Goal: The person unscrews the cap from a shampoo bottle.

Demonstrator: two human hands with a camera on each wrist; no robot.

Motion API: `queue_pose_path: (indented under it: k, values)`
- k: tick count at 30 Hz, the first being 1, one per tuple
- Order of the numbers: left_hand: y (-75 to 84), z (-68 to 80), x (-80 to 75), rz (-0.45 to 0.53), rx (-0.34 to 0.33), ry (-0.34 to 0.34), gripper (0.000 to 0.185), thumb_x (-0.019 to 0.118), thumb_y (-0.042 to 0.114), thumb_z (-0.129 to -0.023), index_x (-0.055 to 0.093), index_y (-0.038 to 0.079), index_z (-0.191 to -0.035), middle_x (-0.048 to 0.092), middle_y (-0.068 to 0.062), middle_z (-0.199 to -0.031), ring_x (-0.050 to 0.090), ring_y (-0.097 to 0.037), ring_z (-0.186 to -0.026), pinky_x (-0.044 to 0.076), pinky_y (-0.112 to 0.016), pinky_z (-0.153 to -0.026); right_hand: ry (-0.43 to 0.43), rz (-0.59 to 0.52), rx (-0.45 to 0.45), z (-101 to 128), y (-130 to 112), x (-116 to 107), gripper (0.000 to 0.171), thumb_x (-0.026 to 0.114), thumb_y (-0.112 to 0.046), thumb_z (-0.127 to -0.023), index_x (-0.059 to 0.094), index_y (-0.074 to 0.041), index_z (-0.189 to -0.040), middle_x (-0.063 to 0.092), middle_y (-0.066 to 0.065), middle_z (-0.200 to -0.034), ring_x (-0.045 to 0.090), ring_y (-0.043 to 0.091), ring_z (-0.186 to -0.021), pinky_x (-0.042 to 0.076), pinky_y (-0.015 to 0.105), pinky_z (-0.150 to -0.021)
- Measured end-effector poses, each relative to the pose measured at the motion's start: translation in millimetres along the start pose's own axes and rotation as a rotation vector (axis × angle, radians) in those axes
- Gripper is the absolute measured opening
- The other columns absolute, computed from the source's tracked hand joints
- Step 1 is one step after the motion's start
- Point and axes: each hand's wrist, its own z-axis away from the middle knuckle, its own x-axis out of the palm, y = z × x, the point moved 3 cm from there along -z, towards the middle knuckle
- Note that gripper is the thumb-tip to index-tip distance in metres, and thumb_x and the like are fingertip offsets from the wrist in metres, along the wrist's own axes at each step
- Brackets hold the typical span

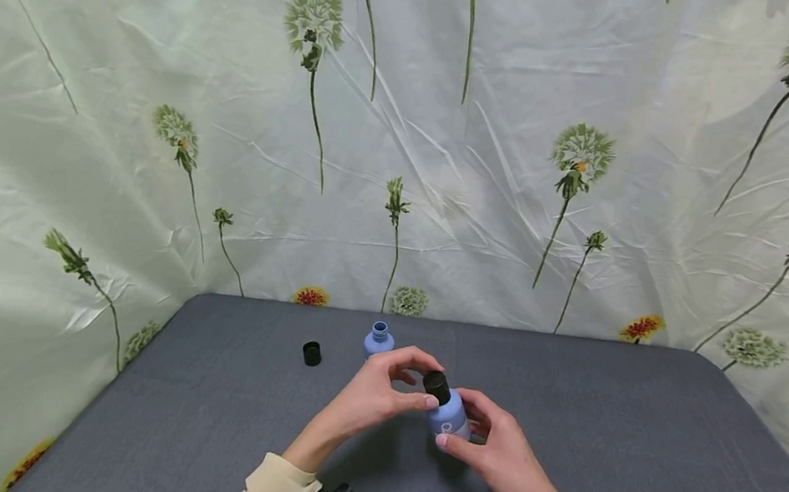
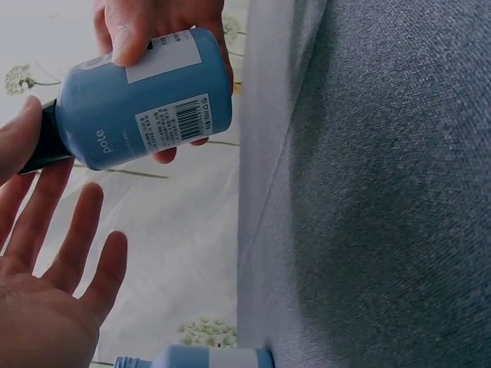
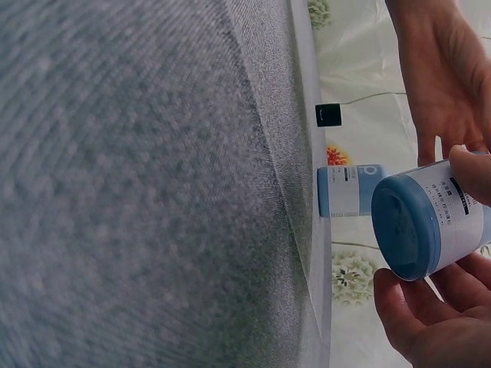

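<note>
The right hand grips the blue bottle tilted above the grey table — steadying it, seemingly — while the left hand pinches its black cap; an uncapped bottle stands just behind.

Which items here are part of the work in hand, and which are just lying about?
In hand:
held bottle
its black cap
left hand
right hand

Lying about:
open bottle
loose cap
table
</note>
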Motion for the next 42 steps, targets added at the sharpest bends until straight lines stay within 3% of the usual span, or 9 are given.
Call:
queue_pose_path:
  k: [6, 12, 19, 27, 34, 42]
  values:
    - [-1.3, -0.3, 0.8, 0.000, 0.009, 0.021, 0.036, 0.080, 0.021, -0.084, 0.068, 0.020, -0.118, 0.067, 0.008, -0.110, 0.058, -0.015, -0.103, 0.045, -0.052, -0.090, 0.001, -0.005, -0.005, 0.6, 0.2, 0.4, 0.059, 0.081, -0.025, -0.083, 0.056, -0.005, -0.132, 0.063, 0.011, -0.122, 0.060, 0.025, -0.110, 0.047, 0.049, -0.094]
    - [0.1, -0.5, 4.0, 0.026, 0.064, -0.092, 0.047, 0.074, 0.017, -0.090, 0.061, 0.025, -0.134, 0.059, 0.010, -0.133, 0.054, -0.013, -0.120, 0.045, -0.042, -0.096, 0.006, -0.009, 0.006, 0.2, 0.5, 0.2, 0.060, 0.081, -0.025, -0.083, 0.055, -0.004, -0.133, 0.062, 0.012, -0.124, 0.059, 0.025, -0.112, 0.047, 0.049, -0.094]
    - [0.8, 0.0, 5.1, 0.168, 0.121, -0.184, 0.040, 0.060, -0.003, -0.094, 0.061, 0.006, -0.133, 0.053, 0.000, -0.143, 0.047, -0.018, -0.132, 0.040, -0.046, -0.103, 0.002, -0.019, 0.020, -0.7, 0.1, 0.4, 0.061, 0.081, -0.026, -0.083, 0.055, -0.005, -0.134, 0.061, 0.013, -0.125, 0.059, 0.027, -0.113, 0.047, 0.050, -0.094]
    - [0.6, -0.5, 5.6, 0.183, 0.103, -0.202, 0.040, 0.053, -0.011, -0.095, 0.059, 0.001, -0.133, 0.059, -0.012, -0.134, 0.049, -0.036, -0.128, 0.040, -0.045, -0.103, -0.005, -0.032, 0.014, 0.6, 0.5, 0.0, 0.061, 0.081, -0.024, -0.083, 0.055, -0.004, -0.134, 0.061, 0.014, -0.126, 0.059, 0.027, -0.113, 0.048, 0.048, -0.093]
    - [-0.7, 0.6, 3.7, 0.096, 0.076, -0.130, 0.037, 0.064, 0.003, -0.094, 0.063, 0.014, -0.130, 0.065, 0.002, -0.124, 0.057, -0.018, -0.117, 0.044, -0.039, -0.098, 0.004, -0.015, -0.002, 1.0, 1.0, -0.1, 0.060, 0.081, -0.025, -0.083, 0.056, -0.005, -0.133, 0.061, 0.012, -0.126, 0.059, 0.026, -0.113, 0.046, 0.050, -0.095]
    - [-1.3, 0.1, 2.8, 0.030, 0.024, -0.040, 0.033, 0.076, 0.017, -0.088, 0.066, 0.022, -0.120, 0.066, 0.007, -0.113, 0.059, -0.016, -0.104, 0.045, -0.048, -0.094, 0.011, -0.007, 0.000, 1.5, 0.4, 0.7, 0.058, 0.081, -0.025, -0.082, 0.057, -0.005, -0.131, 0.063, 0.010, -0.121, 0.060, 0.024, -0.108, 0.048, 0.048, -0.093]
